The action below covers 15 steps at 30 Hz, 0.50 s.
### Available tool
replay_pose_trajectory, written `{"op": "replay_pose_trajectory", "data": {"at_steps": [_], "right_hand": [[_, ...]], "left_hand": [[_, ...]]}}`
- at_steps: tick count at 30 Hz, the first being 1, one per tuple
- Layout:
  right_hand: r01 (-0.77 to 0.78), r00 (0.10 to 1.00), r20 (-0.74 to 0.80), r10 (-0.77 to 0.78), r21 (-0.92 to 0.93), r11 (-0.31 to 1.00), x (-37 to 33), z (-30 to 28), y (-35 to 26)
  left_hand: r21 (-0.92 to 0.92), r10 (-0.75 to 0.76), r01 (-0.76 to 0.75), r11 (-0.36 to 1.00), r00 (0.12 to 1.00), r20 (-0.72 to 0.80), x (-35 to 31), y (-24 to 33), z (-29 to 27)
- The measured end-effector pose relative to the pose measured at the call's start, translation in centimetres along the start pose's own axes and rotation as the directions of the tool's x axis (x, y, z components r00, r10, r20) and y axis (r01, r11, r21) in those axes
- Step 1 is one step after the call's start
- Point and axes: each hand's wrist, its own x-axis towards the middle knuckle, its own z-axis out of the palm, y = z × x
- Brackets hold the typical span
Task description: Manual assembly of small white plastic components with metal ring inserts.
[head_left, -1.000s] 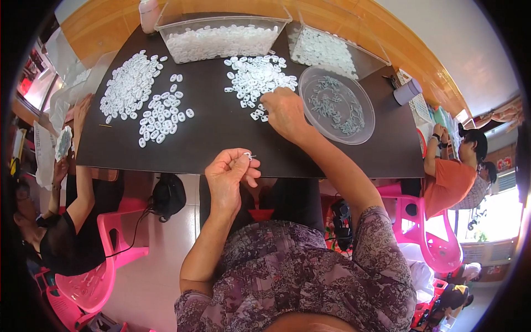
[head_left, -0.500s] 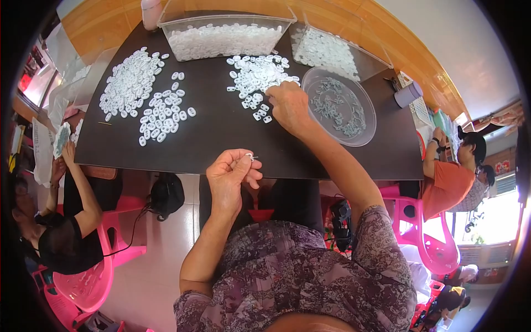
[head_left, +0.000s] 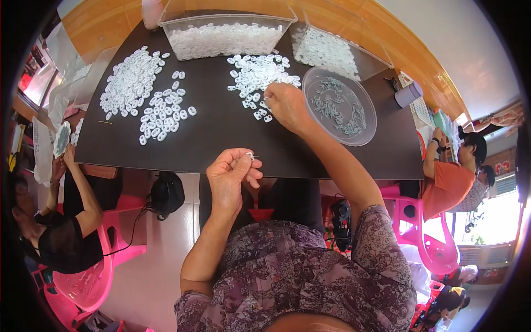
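Note:
Close to the table's near edge, my left hand (head_left: 228, 172) pinches a small white plastic piece (head_left: 250, 156) between thumb and forefinger; a thin pin seems to stick out of it. My right hand (head_left: 289, 106) reaches to the near right side of a pile of white pieces (head_left: 259, 72), fingertips pressed together among the loose ones. Whatever lies between those fingertips is hidden. Right of that hand, a round clear tray (head_left: 369, 119) holds many small grey-green slender parts (head_left: 332, 105).
On the dark table (head_left: 207, 122) lie a large pile of white oval pieces (head_left: 130, 80) and a smaller group (head_left: 160, 117). Behind stand two clear bins (head_left: 227, 21) of white pieces. A grey cup (head_left: 408, 94) is at the right. People sit at either side on pink chairs (head_left: 91, 279).
My right hand has shifted slightly left at the edge of the white pile. My left hand stays in place with its white piece.

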Motion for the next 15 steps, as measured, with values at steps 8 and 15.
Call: {"op": "replay_pose_trajectory", "data": {"at_steps": [8, 15], "right_hand": [[0.061, 0.998, -0.013, -0.064, -0.139, 0.988, 0.2, -0.7, -0.2], [0.224, 0.974, 0.013, -0.225, -0.189, 0.956, 1.9, 1.0, 0.0]], "left_hand": [[0.003, -0.004, 0.004, 1.000, 1.000, 0.002, 0.1, -0.1, -0.1], [-0.010, -0.003, 0.003, 1.000, 1.000, 0.010, 0.1, 0.0, -0.1]]}}
